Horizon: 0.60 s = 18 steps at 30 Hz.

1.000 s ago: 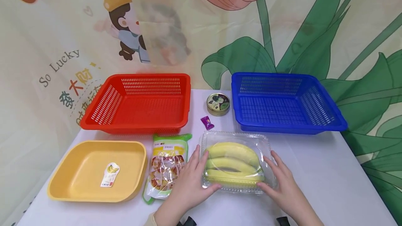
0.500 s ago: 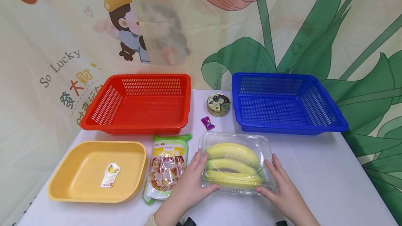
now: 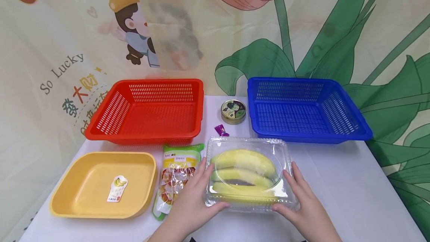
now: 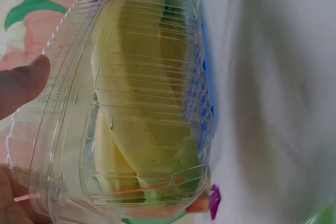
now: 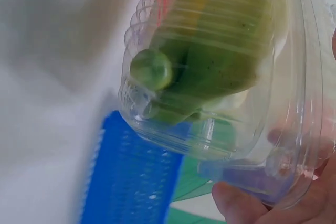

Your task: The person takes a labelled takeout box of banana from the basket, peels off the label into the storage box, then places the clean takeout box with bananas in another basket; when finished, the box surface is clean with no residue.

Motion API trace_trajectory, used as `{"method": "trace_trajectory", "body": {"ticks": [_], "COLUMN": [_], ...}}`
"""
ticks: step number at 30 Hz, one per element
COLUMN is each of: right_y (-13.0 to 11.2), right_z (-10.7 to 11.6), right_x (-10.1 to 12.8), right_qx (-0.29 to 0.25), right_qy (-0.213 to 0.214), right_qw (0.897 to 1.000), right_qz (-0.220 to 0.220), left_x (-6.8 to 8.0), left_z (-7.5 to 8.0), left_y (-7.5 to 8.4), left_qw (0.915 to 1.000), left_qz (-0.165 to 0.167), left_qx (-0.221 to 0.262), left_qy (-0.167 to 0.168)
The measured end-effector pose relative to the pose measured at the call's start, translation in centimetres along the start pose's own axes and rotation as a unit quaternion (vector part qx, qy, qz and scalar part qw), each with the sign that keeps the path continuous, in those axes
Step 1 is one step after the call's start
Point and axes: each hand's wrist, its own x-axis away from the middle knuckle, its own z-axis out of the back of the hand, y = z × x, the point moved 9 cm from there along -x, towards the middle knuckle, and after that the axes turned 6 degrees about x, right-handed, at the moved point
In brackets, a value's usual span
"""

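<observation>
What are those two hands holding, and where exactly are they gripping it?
A clear box of bananas, gripped at its two short ends: left hand on the left end, right hand on the right.

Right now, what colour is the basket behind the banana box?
Blue, clearest in the head view.

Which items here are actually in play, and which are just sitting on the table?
In play:
- clear box of bananas, gripped at both ends
- left hand
- right hand

Lying about:
- red basket
- blue basket
- yellow tray with a banana label in it
- snack bag
- round tin
- purple candy
</observation>
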Motion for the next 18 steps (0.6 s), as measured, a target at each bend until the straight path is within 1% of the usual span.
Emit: {"method": "trace_trajectory", "body": {"ticks": [3,5,7,10,11,15,18], "right_y": [-1.2,-2.0,-2.7,-3.6,-4.0,-5.4,-6.8], "right_z": [0.9,1.4,1.7,1.8,1.8,1.5,1.3], "right_x": [-0.4,-0.9,-1.5,-2.7,-3.2,-5.4,-7.3], "right_qx": [-0.008,-0.011,-0.014,-0.024,-0.028,-0.047,-0.062], "right_qy": [0.026,0.042,0.05,0.05,0.048,0.028,0.026], "right_qw": [0.999,0.998,0.998,0.997,0.997,0.998,0.997], "right_qz": [0.025,0.039,0.046,0.047,0.047,0.038,0.043], "left_x": [0.0,-0.1,-0.2,-0.7,-0.8,-1.8,-2.6], "left_z": [1.2,2.0,2.9,4.3,4.7,6.9,8.9], "left_y": [0.2,0.4,0.5,0.5,0.4,0.1,-0.3], "left_qw": [0.9999,0.9995,0.9992,0.9984,0.9983,0.9978,0.9978], "left_qz": [0.0,-0.009,-0.008,-0.011,-0.008,-0.002,-0.003], "left_qx": [-0.007,-0.006,-0.005,-0.014,-0.016,-0.028,-0.033], "left_qy": [0.016,0.029,0.04,0.054,0.056,0.06,0.057]}}
